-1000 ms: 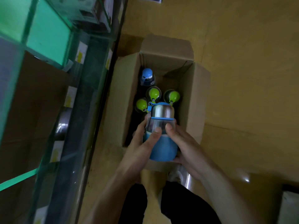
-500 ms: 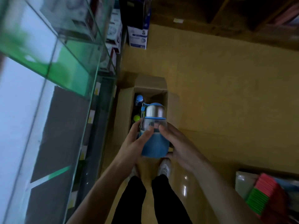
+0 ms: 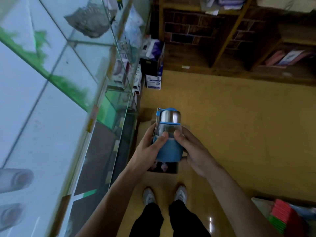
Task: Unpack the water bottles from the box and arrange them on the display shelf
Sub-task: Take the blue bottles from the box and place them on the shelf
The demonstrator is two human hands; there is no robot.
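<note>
Standing over the floor (image 3: 239, 134), person holds one water bottle (image 3: 168, 139) upright in both hands, well above the cardboard box (image 3: 145, 117), which is mostly hidden behind the bottle and hands. Glass display shelf (image 3: 56, 93) runs along the left edge of the view, its panes blurred; a grey rolled item (image 3: 15, 179) lies on a pane near the lower left corner, and small product boxes (image 3: 119, 72) sit further along it. Left hand (image 3: 148, 147) wraps the bottle's left side, fingers curled narrow around the blue sleeve, thumb pressed on the front where clear body meets sleeve. Bottle has a steel cap with blue lid and a blue strap loop at the cap's left. Right hand (image 3: 193, 149) cups the right side and bottom edge, thumb touching the front just beside the left thumb, other fingers hidden behind the bottle. Shoes (image 3: 164, 194) show below on the floor, a stack of red and green items (image 3: 283, 216) at the lower right corner. Judged risks: swinging left toward the shelf could knock the steel cap against a glass edge; the clear section looks smooth, so a loosened grip during a hand change could drop the bottle onto the box or floor; setting it too near a pane's front edge could tip it off.
</note>
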